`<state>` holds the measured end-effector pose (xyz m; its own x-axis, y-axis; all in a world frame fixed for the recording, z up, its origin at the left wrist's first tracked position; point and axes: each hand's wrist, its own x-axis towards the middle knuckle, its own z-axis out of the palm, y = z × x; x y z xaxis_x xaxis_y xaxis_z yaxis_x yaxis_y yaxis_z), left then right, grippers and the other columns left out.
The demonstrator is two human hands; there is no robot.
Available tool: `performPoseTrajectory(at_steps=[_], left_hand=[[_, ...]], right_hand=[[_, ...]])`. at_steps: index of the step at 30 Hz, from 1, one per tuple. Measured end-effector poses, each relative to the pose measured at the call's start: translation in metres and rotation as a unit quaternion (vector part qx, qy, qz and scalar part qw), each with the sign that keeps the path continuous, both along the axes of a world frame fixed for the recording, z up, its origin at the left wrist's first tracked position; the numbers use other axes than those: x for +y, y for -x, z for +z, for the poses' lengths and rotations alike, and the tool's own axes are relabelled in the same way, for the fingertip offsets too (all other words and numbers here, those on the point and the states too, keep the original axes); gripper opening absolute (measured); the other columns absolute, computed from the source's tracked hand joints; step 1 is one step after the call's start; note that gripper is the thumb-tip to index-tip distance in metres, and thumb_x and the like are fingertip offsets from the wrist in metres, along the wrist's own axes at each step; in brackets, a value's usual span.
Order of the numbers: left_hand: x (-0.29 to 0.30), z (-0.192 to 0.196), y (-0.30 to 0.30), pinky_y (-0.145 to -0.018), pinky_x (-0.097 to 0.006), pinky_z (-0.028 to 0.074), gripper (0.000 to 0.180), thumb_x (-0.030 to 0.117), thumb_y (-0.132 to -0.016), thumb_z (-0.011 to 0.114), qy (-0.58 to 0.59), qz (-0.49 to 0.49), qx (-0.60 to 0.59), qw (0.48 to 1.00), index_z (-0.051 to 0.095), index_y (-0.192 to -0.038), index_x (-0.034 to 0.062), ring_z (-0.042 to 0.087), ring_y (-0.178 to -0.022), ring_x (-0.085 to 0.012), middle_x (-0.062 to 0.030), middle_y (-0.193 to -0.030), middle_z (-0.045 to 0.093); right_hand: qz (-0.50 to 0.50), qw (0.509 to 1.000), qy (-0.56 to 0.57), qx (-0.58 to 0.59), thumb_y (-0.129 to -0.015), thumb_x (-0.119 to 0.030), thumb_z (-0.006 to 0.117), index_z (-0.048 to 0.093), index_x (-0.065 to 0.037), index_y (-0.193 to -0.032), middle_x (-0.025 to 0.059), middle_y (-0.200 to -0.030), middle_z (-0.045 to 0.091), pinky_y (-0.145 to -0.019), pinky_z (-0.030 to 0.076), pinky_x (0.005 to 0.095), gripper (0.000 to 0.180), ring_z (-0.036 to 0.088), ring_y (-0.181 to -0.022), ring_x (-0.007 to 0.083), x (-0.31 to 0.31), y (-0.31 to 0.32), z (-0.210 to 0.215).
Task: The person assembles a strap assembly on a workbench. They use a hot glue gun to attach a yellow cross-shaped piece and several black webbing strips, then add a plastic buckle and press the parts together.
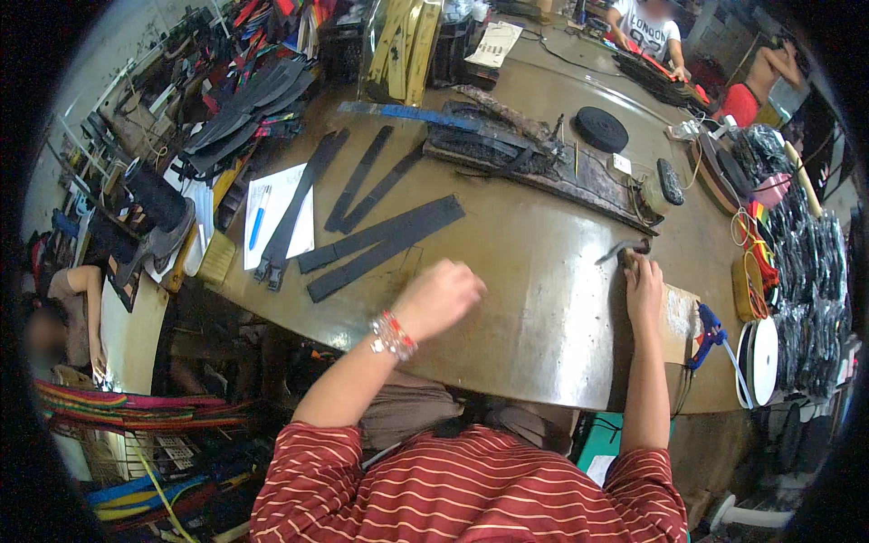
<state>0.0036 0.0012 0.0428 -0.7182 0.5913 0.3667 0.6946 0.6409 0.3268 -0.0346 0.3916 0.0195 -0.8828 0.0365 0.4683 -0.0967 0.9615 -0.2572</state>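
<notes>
We look down on a wide, worn brown worktable (543, 299) whose curved front edge runs just above our striped red sleeves. Across its far half lies a long dark board (543, 167) heaped with black strap pieces, and to its left several long black straps (385, 237) fan out flat on the bare top, one of them crossing a white sheet of paper (276, 213) with a blue pen (257, 217) on it. A blue ruler (407, 114) lies beyond the straps, and a round coil of black webbing (601, 128) sits further back on the right.

Our left hand (438, 297) comes up from the lower edge with the forearm slanting right, a beaded bracelet (392, 335) on the wrist; the fingers are curled into a loose fist over the table, just below the nearest strap's end, and we cannot tell whether anything is inside it. Our right hand (643, 288) reaches straight forward, palm down, fingers pressed on a small dark tool (626, 250) with a curved metal end, which lies on the table near the right edge, beside a cardboard piece (679, 321). A blue glue gun (709, 333) hangs off the table edge right of that wrist, next to a white tape roll (762, 357)
</notes>
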Motion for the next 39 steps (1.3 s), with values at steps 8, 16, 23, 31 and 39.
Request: performPoseTrajectory(at_steps=[8,16,23,31,39], left_hand=[[-0.06,-0.025,-0.012,-0.112,-0.051,0.024,0.067,0.046,-0.094,0.047,0.108,0.303,-0.114,0.94,0.038,-0.138,-0.0038,0.029,-0.137,-0.0396,-0.0227,-0.147,0.033],[-0.01,-0.026,-0.058,-0.112,-0.045,0.027,0.055,0.039,-0.093,0.052,0.036,0.118,-0.074,0.99,0.046,-0.135,0.0041,0.035,-0.135,-0.0318,-0.0169,-0.144,0.039],[-0.054,-0.021,0.022,-0.106,-0.042,0.036,0.051,0.033,-0.096,0.049,0.024,0.35,-0.067,0.934,0.049,-0.129,-0.0054,0.045,-0.124,-0.039,-0.026,-0.132,0.049],[-0.081,-0.02,-0.02,-0.105,-0.039,0.036,0.04,0.025,-0.097,0.049,-0.164,0.293,0.007,0.942,0.052,-0.126,-0.0027,0.047,-0.121,-0.0329,-0.0232,-0.131,0.049],[-0.118,-0.142,-0.144,-0.087,-0.031,0.041,0.033,0.006,-0.091,0.051,-0.732,0.483,-0.087,0.473,0.044,-0.123,0.0089,0.052,-0.087,-0.018,-0.0041,-0.101,0.053]], right_hand=[[0.049,0.991,-0.068,0.1,-0.082,-0.009,0.063,0.062,-0.006,-0.102,0.0115,-0.107,0.059,-0.089,0.043,0.0418,0.02,0.053,-0.101,0.0314,-0.01,-0.002,-0.014],[0.057,0.991,-0.027,0.119,-0.081,-0.007,0.062,0.062,-0.006,-0.099,0.0115,-0.104,0.059,-0.088,0.043,0.0425,0.018,0.053,-0.101,0.0317,-0.011,0.0,-0.013],[0.053,0.988,-0.028,0.14,-0.082,-0.006,0.062,0.063,-0.006,-0.095,0.0113,-0.105,0.061,-0.087,0.044,0.0415,0.013,0.055,-0.099,0.032,-0.018,-0.003,-0.005],[0.336,0.941,0.033,0.015,-0.078,-0.006,0.068,0.065,-0.006,-0.1,0.0119,-0.107,0.062,-0.088,0.045,0.0407,0.022,0.057,-0.102,0.0302,-0.107,-0.07,0.011],[0.18,0.957,0.208,0.092,-0.077,0.003,0.065,0.066,-0.004,-0.092,0.0108,-0.091,0.065,-0.078,0.049,0.0363,0.017,0.062,-0.086,0.0282,-0.125,-0.128,0.01]])
